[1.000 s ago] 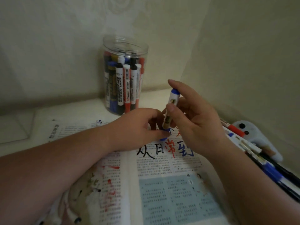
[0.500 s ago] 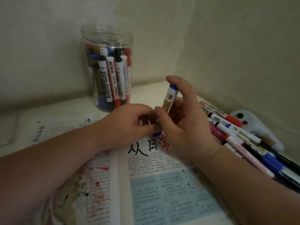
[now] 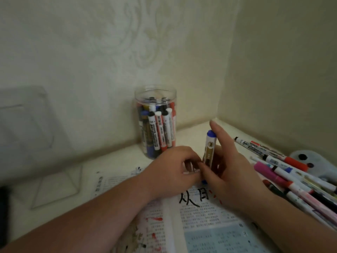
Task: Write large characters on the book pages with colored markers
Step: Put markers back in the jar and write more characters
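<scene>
A pale tabletop [image 3: 113,161] fills a corner between cream, faintly patterned walls [image 3: 91,61]. On it lies an open book [image 3: 209,225], its printed pages marked with large black and red characters. Over the book's far edge a white marker [image 3: 209,152] with blue ends stands nearly upright. The right hand [image 3: 231,179] has its grip on the barrel, and the left hand [image 3: 169,172] pinches the lower end. Farther back, a clear jar [image 3: 155,94] holds upright pens [image 3: 160,132]. Loose markers [image 3: 291,178] lie to the right.

Bare left hand [image 3: 169,172], bare right hand [image 3: 237,181]
</scene>
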